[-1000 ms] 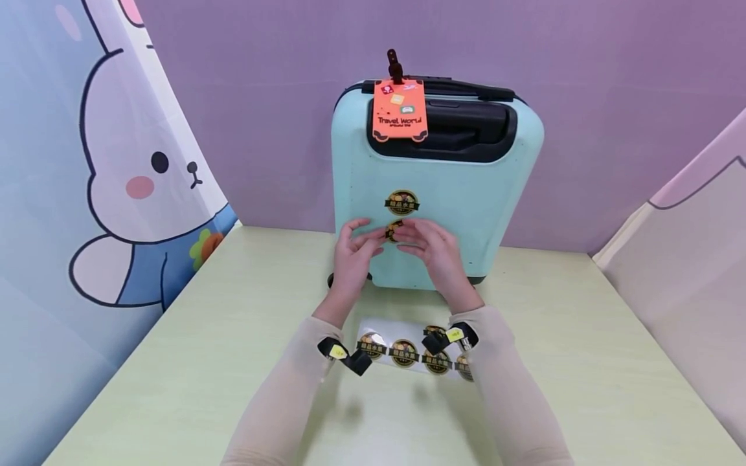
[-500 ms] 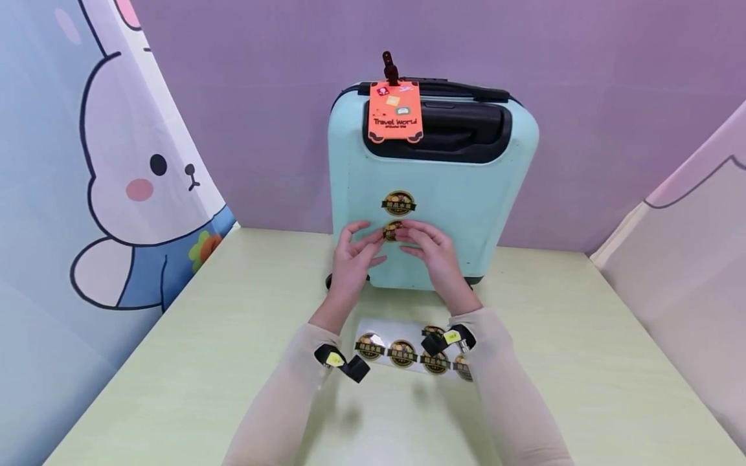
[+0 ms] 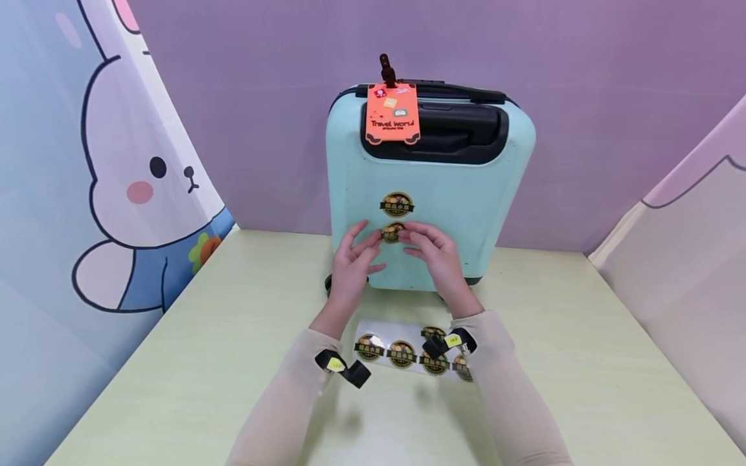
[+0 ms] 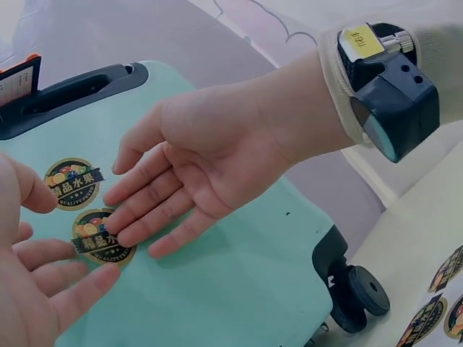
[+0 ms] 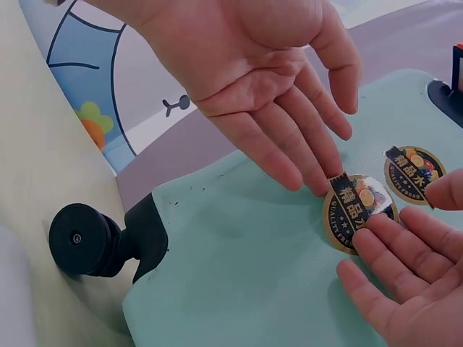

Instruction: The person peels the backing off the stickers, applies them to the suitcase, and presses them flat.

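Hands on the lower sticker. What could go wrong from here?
1. The lower sticker sits just below the upper sticker; a slip upward could overlap them.
2. The left hand and right hand work at opposite sides of it, so uneven pressure might crease it.
3. The suitcase has a wheel at its base; a hard push might shift it.

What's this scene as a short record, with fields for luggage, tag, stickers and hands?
Luggage: mint-green hard-shell suitcase, upright on the pale green table
Attached at top: orange rectangular luggage tag
Front, upper: round black-and-gold sticker
Front, just below: matching lower sticker
Left hand: at the lower sticker's left edge
Right hand: overlapping its right edge
Foreground: white sheet bearing similar round stickers, on the table
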Tool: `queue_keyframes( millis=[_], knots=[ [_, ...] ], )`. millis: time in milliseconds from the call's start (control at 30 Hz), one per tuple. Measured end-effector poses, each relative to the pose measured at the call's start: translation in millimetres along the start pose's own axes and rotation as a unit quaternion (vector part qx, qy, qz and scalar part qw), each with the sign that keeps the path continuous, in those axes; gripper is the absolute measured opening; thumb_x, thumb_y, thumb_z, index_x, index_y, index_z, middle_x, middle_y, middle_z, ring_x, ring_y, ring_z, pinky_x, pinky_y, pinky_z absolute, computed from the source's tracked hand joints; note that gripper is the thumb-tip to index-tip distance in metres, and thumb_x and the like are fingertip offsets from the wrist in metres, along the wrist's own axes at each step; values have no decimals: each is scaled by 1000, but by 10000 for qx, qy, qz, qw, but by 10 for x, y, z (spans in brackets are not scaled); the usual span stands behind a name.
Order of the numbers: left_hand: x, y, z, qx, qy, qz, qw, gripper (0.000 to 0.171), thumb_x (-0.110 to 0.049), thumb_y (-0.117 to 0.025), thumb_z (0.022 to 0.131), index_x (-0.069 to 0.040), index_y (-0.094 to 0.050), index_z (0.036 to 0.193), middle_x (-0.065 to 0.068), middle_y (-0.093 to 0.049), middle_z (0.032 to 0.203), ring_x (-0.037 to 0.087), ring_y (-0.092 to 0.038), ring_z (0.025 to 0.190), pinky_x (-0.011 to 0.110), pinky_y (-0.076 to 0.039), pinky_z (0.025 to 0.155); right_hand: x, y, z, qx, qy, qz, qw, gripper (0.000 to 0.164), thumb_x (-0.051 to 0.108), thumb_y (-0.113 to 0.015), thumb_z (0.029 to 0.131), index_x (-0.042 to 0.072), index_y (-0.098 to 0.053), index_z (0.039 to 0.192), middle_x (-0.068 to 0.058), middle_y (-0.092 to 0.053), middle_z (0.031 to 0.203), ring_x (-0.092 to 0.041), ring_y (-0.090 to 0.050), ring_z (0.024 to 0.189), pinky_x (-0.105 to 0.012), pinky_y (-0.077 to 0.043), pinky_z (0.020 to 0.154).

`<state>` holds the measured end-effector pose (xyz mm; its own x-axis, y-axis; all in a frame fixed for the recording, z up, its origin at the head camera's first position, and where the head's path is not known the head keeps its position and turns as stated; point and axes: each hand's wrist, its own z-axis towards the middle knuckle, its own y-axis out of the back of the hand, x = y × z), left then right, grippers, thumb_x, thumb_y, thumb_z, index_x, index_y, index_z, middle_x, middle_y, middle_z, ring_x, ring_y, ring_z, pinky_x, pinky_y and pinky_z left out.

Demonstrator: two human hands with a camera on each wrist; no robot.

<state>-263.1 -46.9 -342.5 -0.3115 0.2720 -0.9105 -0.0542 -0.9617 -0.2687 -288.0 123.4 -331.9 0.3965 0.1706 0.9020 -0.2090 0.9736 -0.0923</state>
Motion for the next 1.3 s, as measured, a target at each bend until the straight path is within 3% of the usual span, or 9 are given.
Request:
queue_keyframes(
  millis=[200,367,533,800,967,1167,1300],
  knots=[
    [9,25,-16,-37,-120,-149,9998,54,0,-50,97,-6,-40,149,18,-55,141,31,-52,130,39,-57,88,-2,-58,45,310,29,4,9995,34,12,-52,103,-13,-58,126,-18,-69,114,-19,-67,104,-45,-54,94],
    [10,39,3,-71,-176,-216,9996,46,0,-50,97,-2,-42,142,18,-57,138,32,-55,127,46,-55,92,6,-127,119,760,-262,-59,9967,38,16,-51,104,-10,-56,131,-22,-65,124,-27,-64,113,-46,-51,98],
    [29,55,6,-212,-173,-247,9993,42,0,-51,96,-2,-40,137,19,-57,136,31,-57,124,49,-53,94,-11,-138,146,833,-424,-117,9956,38,14,-50,104,-8,-54,135,-25,-60,130,-30,-62,116,-46,-51,99],
    [102,92,13,-248,-39,-173,9995,37,-1,-52,97,-1,-42,132,20,-59,129,32,-59,119,47,-53,94,-48,-86,113,357,453,363,9977,33,8,-53,101,-13,-57,126,-17,-67,121,-24,-66,109,-44,-53,95],
    [124,107,12,-291,30,-136,9995,36,-2,-53,97,-2,-43,132,19,-62,123,29,-62,113,44,-55,90,-63,-80,109,328,766,503,9953,31,4,-54,99,-16,-57,123,-12,-70,116,-23,-67,108,-43,-54,93],
    [164,120,-4,-273,171,-151,9994,35,-4,-55,97,-3,-45,131,11,-66,110,17,-64,100,39,-56,86,-113,-141,124,718,362,294,9963,36,3,-52,99,-16,-53,129,-25,-62,126,-26,-64,113,-45,-53,95],
    [190,129,-23,-214,215,-153,9994,35,-5,-56,97,-3,-44,130,8,-66,106,15,-64,97,41,-56,87,-155,-149,94,754,-41,5,9971,36,3,-51,99,-13,-52,132,-31,-57,130,-31,-62,115,-45,-53,96]
  ],
)
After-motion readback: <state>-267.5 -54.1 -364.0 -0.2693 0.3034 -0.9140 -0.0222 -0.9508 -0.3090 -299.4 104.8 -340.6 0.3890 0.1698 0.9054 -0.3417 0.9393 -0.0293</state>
